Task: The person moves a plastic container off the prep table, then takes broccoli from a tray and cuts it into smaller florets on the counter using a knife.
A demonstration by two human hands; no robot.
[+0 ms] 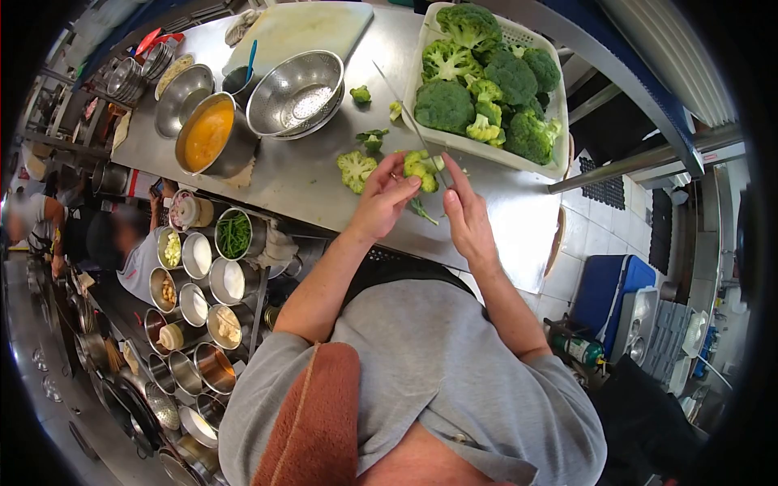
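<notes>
Head view shows left hand (379,204) holding a floret (419,168) and right hand (469,219) gripping a knife (409,121), so cutting seems the present step, probably calling next for steady grip.

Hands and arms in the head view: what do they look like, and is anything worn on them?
Both the left hand and right hand are ungloved, with bare wrists and forearms. The grey shirt has short, loose sleeves ending near the elbows. A rust-brown towel with a tan edge hangs over the left shoulder.
</notes>
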